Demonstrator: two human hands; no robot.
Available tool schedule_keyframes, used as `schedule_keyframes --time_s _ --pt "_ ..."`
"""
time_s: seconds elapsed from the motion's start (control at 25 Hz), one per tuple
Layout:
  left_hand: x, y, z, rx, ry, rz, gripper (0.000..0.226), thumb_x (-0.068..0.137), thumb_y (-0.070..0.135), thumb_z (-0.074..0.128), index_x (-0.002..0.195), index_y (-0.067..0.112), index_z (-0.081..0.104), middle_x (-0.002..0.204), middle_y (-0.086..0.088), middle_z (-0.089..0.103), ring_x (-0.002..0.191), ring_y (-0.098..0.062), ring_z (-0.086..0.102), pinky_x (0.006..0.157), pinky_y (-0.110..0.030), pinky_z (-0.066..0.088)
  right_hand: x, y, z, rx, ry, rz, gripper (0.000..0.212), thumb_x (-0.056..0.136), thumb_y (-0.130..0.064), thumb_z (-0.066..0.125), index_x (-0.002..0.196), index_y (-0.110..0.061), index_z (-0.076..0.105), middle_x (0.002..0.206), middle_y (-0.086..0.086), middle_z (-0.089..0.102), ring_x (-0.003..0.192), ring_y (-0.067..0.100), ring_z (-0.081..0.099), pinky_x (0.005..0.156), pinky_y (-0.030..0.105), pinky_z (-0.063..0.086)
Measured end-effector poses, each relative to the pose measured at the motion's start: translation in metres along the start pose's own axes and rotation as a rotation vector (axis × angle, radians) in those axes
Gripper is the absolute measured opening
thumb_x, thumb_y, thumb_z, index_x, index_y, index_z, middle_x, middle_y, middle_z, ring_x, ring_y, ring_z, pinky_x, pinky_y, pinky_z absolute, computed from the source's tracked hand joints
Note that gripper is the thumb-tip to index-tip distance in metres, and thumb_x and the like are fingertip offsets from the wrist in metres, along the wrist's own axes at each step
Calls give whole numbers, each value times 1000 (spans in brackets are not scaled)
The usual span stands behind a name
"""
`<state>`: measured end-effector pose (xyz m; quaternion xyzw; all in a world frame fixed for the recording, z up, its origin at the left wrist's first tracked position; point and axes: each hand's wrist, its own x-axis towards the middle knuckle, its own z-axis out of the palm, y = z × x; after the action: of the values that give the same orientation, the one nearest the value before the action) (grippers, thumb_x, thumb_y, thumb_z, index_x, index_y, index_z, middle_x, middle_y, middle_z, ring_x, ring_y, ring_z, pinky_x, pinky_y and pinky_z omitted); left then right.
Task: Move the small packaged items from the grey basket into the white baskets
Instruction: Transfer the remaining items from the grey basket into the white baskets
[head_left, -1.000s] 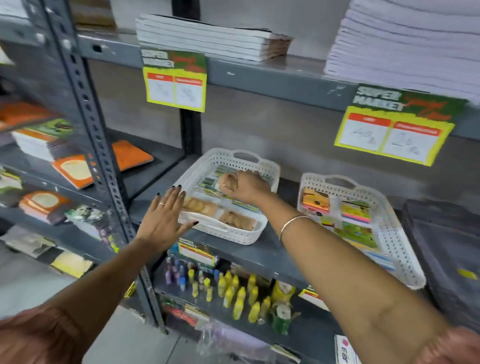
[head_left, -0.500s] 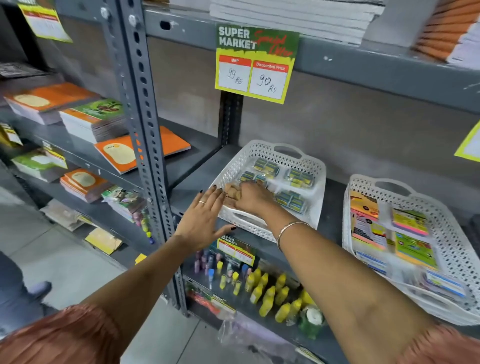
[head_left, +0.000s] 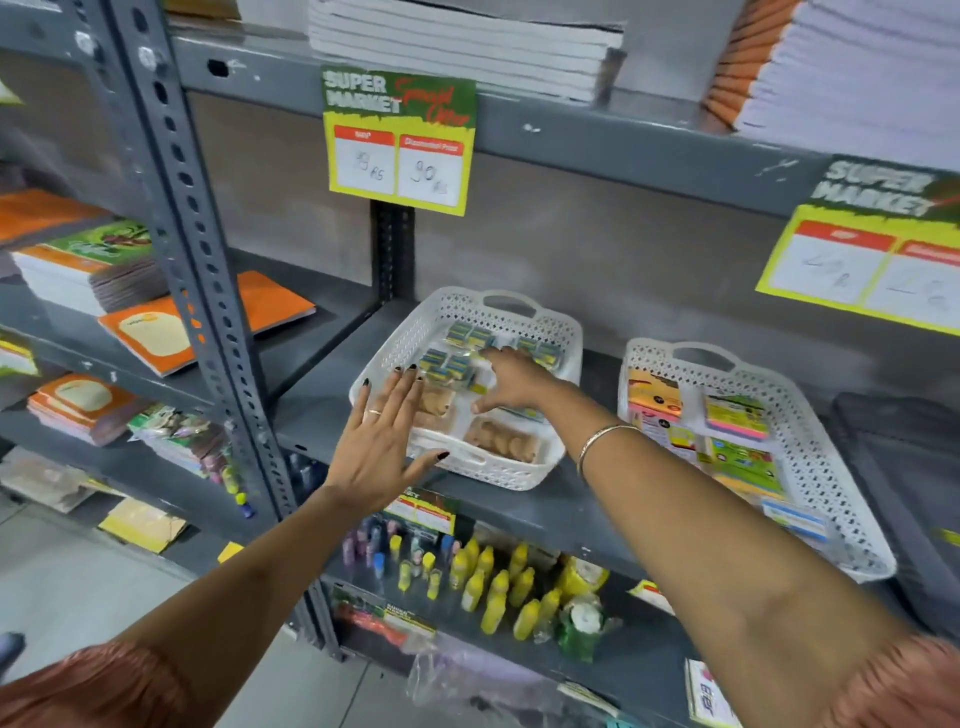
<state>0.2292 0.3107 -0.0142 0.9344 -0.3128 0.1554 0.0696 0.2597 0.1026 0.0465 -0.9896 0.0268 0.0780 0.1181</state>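
Note:
A white perforated basket (head_left: 563, 332) stands on the grey middle shelf. It holds several small blue-green packets (head_left: 467, 338) at the back and brown packaged items (head_left: 504, 441) at the front. My left hand (head_left: 382, 441) lies flat and open over the basket's front left rim, fingers spread. Inside the basket my right hand (head_left: 511, 382) reaches over the packets with fingers apart, holding nothing that I can see. To the right, a second white basket (head_left: 826, 467) holds colourful sticky-note packs (head_left: 735, 415). No grey basket is in view.
Grey steel shelving with a perforated upright (head_left: 208, 291) left of the baskets. Orange notebooks (head_left: 176, 332) fill the left shelves. Yellow bottles (head_left: 498, 587) stand on the shelf below. Price signs (head_left: 397, 140) hang from the upper shelf edge. Paper stacks (head_left: 457, 47) lie above.
My right hand has moved from the basket's front brown packs toward the middle and opened. My left hand stays at the front left rim. The view has shifted a little.

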Motion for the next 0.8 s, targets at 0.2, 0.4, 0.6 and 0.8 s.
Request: schedule_keyframes --time_s 0.2,0.4,0.6,0.8 --pt "42 95 -15 -48 91 182 87 87 66 5 139 2 28 147 -15 33 136 -28 28 109 -43 9 -51 99 -38 6 159 184 74 79 -36 72 138 -6 41 142 19 46 132 36 39 107 40 37" --pt "53 222 -11 -89 58 410 87 87 66 3 137 3 36 143 -15 40 132 -29 36 108 -45 18 -132 212 -56 21 296 480 61 85 -27 65 139 -8 42 142 18 45 134 36 37 108 40 39" --pt "33 330 3 -154 -55 515 87 87 64 -3 137 4 37 145 -13 37 134 -26 34 105 -50 32 -203 309 -41 9 336 763 47 86 -29 60 130 -12 54 138 13 53 129 31 51 101 39 46" --pt "29 374 19 -36 -93 517 93 82 63 -16 138 9 34 148 -8 30 137 -25 27 110 -48 23 -266 387 -19 -89 321 1141 45 95 -16 46 139 -8 42 148 16 39 138 34 34 109 50 36"
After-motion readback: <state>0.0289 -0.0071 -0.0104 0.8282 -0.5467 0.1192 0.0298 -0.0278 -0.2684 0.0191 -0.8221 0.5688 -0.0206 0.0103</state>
